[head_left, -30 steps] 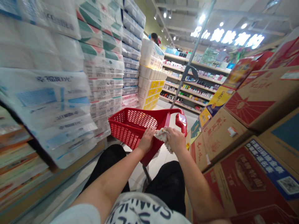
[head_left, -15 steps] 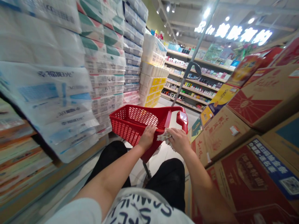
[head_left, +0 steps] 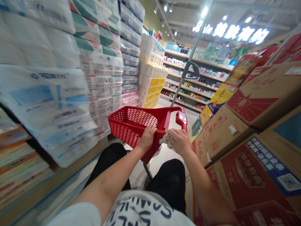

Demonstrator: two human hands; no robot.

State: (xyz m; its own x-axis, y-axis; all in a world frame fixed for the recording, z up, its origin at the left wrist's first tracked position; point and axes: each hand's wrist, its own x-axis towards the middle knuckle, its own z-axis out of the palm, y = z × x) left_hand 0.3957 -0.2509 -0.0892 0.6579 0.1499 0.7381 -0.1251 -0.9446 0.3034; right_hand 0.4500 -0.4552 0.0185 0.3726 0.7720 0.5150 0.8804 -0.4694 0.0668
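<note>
In front of my knees stands a red plastic shopping cart (head_left: 162,150) with perforated basket walls. My left hand (head_left: 147,138) is closed over the near rim of its basket, fingers curled toward the inside. A pale, crumpled cloth (head_left: 166,139) is bunched in my right hand (head_left: 180,141), which presses it against the cart's near right edge. Just beyond that hand, the cart's red frame (head_left: 181,117) curves up and carries a light label. My right fingertips are partly hidden by the cloth.
Wrapped tissue packs (head_left: 56,94) are stacked high on the left. Cardboard cartons (head_left: 237,131) rise close on the right. A grey pole (head_left: 180,89) with a loop-shaped handle stands behind the cart. Stocked shelves (head_left: 199,75) line the back, past a pale tiled floor.
The cloth under my right hand has bunched up and shifted slightly, with the hand still on it. My left hand keeps its place on the rim. The whole view has turned slightly.
</note>
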